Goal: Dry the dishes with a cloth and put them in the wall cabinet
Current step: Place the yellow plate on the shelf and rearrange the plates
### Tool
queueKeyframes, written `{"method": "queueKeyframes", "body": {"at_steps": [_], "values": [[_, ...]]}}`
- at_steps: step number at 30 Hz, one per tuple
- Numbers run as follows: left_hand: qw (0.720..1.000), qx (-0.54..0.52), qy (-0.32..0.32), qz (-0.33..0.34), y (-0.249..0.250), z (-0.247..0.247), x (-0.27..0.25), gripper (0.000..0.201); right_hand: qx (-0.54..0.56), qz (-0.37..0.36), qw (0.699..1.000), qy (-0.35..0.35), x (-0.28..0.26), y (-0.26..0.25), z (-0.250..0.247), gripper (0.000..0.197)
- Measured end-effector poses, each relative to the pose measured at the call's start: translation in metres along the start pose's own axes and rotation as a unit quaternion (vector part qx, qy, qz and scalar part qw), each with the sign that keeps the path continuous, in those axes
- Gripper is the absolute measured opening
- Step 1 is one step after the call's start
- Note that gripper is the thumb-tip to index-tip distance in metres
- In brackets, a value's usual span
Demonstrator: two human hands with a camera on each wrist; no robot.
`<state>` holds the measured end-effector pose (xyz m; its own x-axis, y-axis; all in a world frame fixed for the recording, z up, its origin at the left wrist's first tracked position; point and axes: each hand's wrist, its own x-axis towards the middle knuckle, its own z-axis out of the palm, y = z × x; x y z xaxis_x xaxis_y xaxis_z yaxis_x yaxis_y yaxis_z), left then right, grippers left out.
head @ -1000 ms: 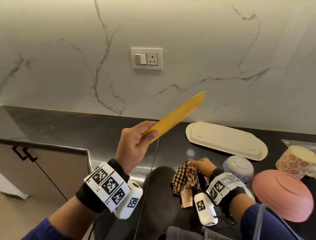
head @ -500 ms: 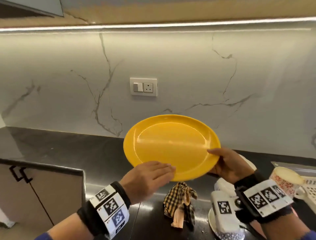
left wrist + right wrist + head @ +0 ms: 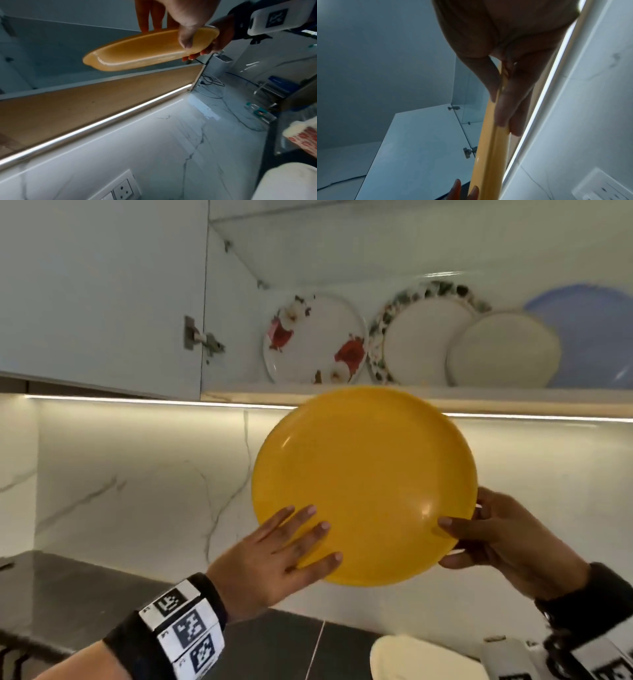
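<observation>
Nearest the camera, the left hand [image 3: 274,556] lies with its fingers [image 3: 301,517] straight and spread flat against the lower left face of the yellow plate [image 3: 364,484], while the right hand [image 3: 503,539] pinches the plate's lower right rim, thumb on the front and the other fingers behind it. The plate stands almost upright in the air above the dark bench [image 3: 68,604], its top edge just in front of the wall cabinet [image 3: 513,402] shelf lip. Farther back, inside the open cabinet, a floral plate [image 3: 315,340], a leaf-rimmed plate [image 3: 421,344], a plain white plate [image 3: 503,350] and a blue plate [image 3: 596,337] lean in a row.
</observation>
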<state>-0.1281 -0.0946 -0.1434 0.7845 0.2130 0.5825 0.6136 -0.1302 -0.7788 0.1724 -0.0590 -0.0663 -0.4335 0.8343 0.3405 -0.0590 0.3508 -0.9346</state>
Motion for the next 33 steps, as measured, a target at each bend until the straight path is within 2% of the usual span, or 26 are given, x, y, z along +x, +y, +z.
{"method": "queueKeyframes", "body": {"at_steps": [1,2,6,9,12,14,17,19,21,22,25,28,30,33], "values": [[1.0,0.014,0.003,-0.011,-0.014,0.003,0.004,0.038,-0.013,-0.022,0.999,0.03,0.006,-0.014,0.001,0.042],[0.999,0.027,0.013,-0.016,-0.03,0.006,0.01,0.041,-0.033,-0.045,0.997,0.061,0.015,-0.029,0.002,0.035],[0.998,0.06,0.023,-0.017,-0.094,0.012,0.041,0.042,-0.113,-0.112,0.98,0.118,0.056,-0.084,0.009,0.033],[0.995,0.103,0.004,-0.017,-0.145,0.021,0.065,0.042,-0.174,-0.123,0.963,0.164,0.096,-0.128,0.011,0.03],[0.989,0.106,-0.071,-0.071,-0.192,0.034,0.075,0.07,-0.222,-0.124,0.942,0.218,0.141,-0.171,0.007,0.029],[0.986,0.082,-0.098,-0.107,-0.215,0.047,0.076,0.077,-0.247,-0.111,0.926,0.261,0.167,-0.197,-0.003,0.037],[0.978,0.018,-0.152,-0.139,-0.241,0.068,0.079,0.084,-0.299,-0.116,0.887,0.331,0.203,-0.229,-0.013,0.04],[0.961,-0.024,-0.197,-0.191,-0.248,0.083,0.083,0.087,-0.342,-0.124,0.856,0.366,0.22,-0.241,-0.018,0.038],[0.923,-0.114,-0.276,-0.243,-0.254,0.096,0.087,0.083,-0.386,-0.126,0.825,0.394,0.24,-0.249,-0.022,0.038],[0.912,-0.139,-0.286,-0.259,-0.257,0.103,0.091,0.078,-0.409,-0.122,0.81,0.402,0.249,-0.25,-0.023,0.037],[0.926,-0.086,-0.264,-0.255,-0.263,0.109,0.102,0.057,-0.473,-0.108,0.771,0.413,0.278,-0.252,-0.02,0.032],[0.943,-0.006,-0.244,-0.227,-0.266,0.112,0.105,0.049,-0.523,-0.094,0.747,0.399,0.314,-0.256,-0.028,0.036],[0.971,0.015,-0.116,-0.207,-0.267,0.12,0.102,0.046,-0.544,-0.077,0.742,0.384,0.337,-0.256,-0.036,0.037],[0.972,-0.035,-0.008,-0.232,-0.266,0.137,0.088,0.06,-0.566,-0.068,0.732,0.373,0.362,-0.251,-0.043,0.034]]}}
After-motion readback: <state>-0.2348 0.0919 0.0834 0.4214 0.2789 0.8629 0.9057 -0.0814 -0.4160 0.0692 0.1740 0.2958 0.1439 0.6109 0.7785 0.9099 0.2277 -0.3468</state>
